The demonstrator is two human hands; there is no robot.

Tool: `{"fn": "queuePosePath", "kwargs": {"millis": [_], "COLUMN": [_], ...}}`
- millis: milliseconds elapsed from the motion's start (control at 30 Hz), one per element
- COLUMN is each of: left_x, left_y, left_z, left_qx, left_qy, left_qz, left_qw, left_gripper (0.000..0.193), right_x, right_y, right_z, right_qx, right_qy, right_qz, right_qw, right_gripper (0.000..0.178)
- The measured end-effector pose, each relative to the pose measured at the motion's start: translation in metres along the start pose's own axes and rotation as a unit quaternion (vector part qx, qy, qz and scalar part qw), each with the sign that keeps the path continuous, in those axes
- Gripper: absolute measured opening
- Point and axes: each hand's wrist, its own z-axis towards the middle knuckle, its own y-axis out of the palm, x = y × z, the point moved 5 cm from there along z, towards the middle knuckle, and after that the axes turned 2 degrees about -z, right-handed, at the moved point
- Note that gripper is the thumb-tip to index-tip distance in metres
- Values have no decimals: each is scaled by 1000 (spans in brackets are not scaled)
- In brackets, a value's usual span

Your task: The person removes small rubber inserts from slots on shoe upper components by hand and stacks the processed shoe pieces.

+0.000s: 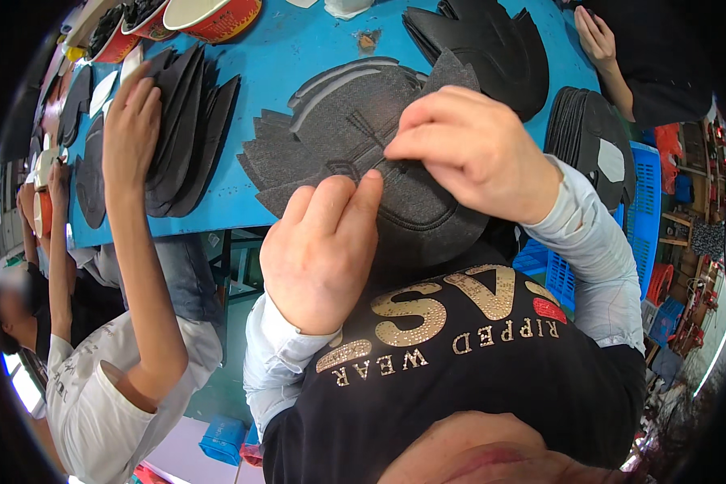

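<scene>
A dark grey stitched fabric piece [415,198], shaped like a flat shoe upper, lies at the table's near edge on top of several similar pieces [278,157]. My left hand [323,250] is closed, its fingers curled and its fingertips pressed on the piece's middle, beside a stitched seam. Just right of it, my right hand [476,149] pinches at the same seam with thumb and forefinger. The two sets of fingertips almost meet. Whatever small bit lies between the right fingertips is hidden.
On the blue table [250,48] stand a stack of black pieces [181,129] to the left and more black pieces [492,56] beyond. Red-and-yellow tubs [214,20] sit far left. A co-worker's arm [141,242] reaches in at left; another person's hand [597,40] rests far right. A blue crate [644,218] stands at right.
</scene>
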Motion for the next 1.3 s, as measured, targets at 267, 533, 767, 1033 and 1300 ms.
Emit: {"fn": "queuePosePath", "kwargs": {"millis": [267, 533, 767, 1033, 1300], "left_x": [-5, -16, 3, 9, 6], "left_y": [0, -16, -13, -14, -14], "left_z": [1, -15, -17, -17, -10], "left_qx": [21, 108, 150, 185, 163], "left_qy": [-27, -192, -44, -25, 10], "left_qz": [-21, -260, -529, -425, -429], "left_qw": [999, 940, 834, 886, 888], "left_gripper": [37, 26, 29, 34, 40], "right_x": [-16, -8, -44, -50, -38], "right_y": [15, -3, 9, 2, 15], "right_z": [-10, -23, -30, -30, -37], "right_qx": [-23, 107, 61, 112, 64], "right_qy": [-35, -26, 116, 27, 140], "right_qz": [-115, 16, 407, 256, 468], "right_qw": [993, 994, 904, 960, 871], "right_gripper": [11, 24, 21, 21, 18]}}
